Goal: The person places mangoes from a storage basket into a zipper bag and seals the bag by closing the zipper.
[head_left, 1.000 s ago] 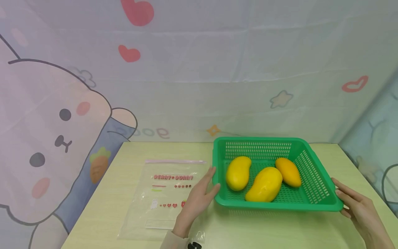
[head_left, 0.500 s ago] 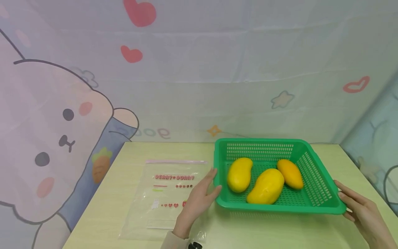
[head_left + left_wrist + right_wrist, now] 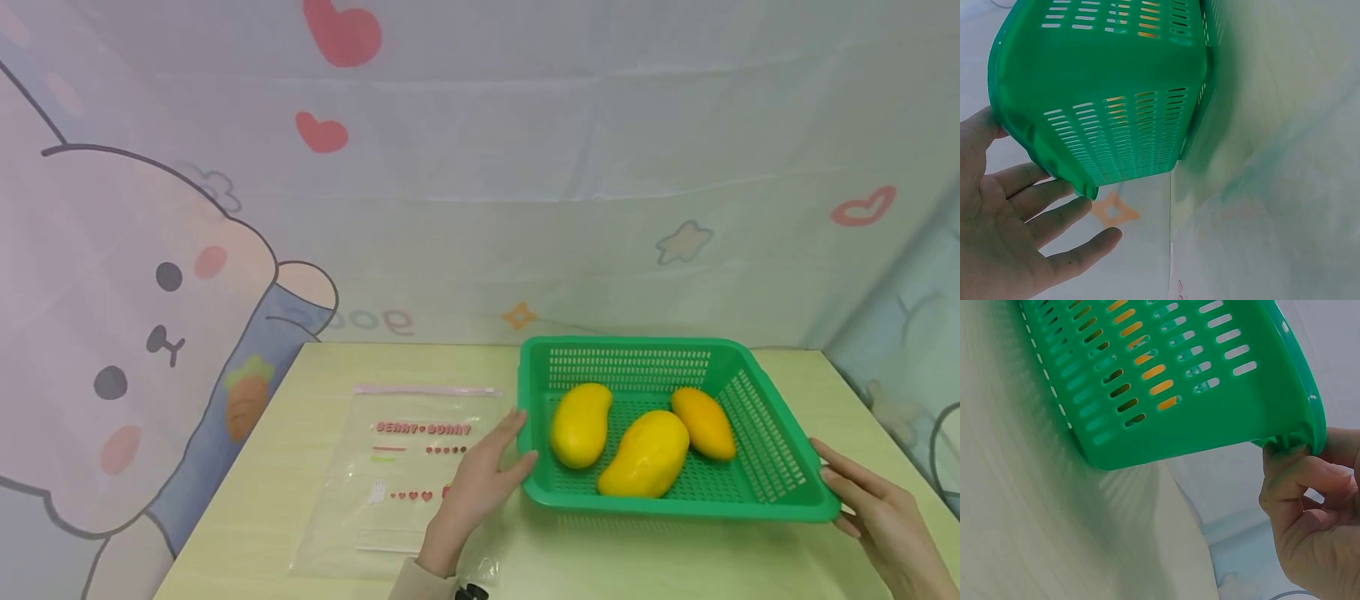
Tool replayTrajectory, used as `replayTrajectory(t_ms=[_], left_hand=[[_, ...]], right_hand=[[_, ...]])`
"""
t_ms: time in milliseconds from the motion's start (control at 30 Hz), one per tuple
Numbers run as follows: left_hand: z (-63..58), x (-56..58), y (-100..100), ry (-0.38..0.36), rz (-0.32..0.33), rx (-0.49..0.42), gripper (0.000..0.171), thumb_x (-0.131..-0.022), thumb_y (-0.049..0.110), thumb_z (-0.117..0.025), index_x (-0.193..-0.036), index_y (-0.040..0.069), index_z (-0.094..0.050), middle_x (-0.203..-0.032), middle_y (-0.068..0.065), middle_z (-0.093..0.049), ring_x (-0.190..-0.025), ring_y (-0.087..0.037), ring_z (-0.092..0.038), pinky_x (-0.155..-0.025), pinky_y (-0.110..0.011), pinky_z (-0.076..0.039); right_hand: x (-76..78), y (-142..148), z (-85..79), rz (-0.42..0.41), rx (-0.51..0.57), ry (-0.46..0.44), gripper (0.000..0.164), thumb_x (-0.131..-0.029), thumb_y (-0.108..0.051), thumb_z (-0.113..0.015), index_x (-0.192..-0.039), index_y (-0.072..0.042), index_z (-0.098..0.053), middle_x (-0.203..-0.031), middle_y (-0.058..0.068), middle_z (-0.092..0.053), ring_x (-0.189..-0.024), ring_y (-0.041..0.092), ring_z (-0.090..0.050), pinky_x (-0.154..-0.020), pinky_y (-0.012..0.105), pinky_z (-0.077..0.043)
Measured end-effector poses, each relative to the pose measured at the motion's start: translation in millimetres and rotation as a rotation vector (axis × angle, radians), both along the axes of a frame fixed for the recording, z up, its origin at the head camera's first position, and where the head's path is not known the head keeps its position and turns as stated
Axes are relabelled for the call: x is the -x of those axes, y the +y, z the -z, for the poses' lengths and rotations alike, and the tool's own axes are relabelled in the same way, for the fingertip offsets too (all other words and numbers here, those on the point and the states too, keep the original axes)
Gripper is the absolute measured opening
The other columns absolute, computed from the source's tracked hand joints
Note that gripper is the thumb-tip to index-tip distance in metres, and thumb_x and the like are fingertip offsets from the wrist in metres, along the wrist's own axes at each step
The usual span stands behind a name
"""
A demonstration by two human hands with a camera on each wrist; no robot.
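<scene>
A green plastic basket (image 3: 678, 506) with slotted walls stands at the right of the table. Inside it lie two large yellow mangoes (image 3: 581, 427) and a smaller orange-yellow mango (image 3: 703, 423). My left hand (image 3: 480, 479) is at the basket's left rim, fingers fairly straight, with the thumb and fingertips touching the rim in the left wrist view. At the near right corner my right hand (image 3: 873, 500) grips the rim, its fingers curled beneath the edge (image 3: 1294, 444). Under the left forearm lies a flat, clear zip bag (image 3: 337, 500) printed with red lettering, hearts and a bunny.
The pale wooden table (image 3: 247, 500) ends at a hanging cloth (image 3: 480, 208) with cartoon prints along the back. A dark cable (image 3: 934, 450) hangs at the right, beyond the table's edge. A sleeve cuff (image 3: 420, 581) shows at the left wrist.
The basket and its mangoes sit slightly lower in the head view, with both hands still at the rim. The whole scene has shifted a little to the right as the head camera turned.
</scene>
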State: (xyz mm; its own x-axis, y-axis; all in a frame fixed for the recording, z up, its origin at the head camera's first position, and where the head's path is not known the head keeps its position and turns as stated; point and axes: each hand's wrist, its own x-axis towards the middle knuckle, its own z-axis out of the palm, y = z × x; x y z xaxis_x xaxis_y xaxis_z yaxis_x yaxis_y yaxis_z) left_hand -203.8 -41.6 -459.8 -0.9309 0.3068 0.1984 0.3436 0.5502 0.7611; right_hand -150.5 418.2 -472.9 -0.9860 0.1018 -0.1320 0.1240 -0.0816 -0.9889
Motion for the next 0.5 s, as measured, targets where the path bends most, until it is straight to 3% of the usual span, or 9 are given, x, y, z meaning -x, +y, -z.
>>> replayTrajectory(t_ms=[500], left_hand=[[-0.2, -2.5, 1.8, 0.044, -0.022, 0.055, 0.059, -0.094, 0.036, -0.058, -0.147, 0.016, -0.041, -0.155, -0.002, -0.034, -0.142, -0.027, -0.038, -0.112, -0.048, -0.035]], right_hand=[[2.5, 2.6, 2.2, 0.022, -0.06, -0.001, 0.031, -0.095, -0.025, -0.06, -0.119, -0.044, -0.06, -0.102, -0.031, -0.065, -0.067, 0.004, -0.06, -0.052, 0.024, -0.044]])
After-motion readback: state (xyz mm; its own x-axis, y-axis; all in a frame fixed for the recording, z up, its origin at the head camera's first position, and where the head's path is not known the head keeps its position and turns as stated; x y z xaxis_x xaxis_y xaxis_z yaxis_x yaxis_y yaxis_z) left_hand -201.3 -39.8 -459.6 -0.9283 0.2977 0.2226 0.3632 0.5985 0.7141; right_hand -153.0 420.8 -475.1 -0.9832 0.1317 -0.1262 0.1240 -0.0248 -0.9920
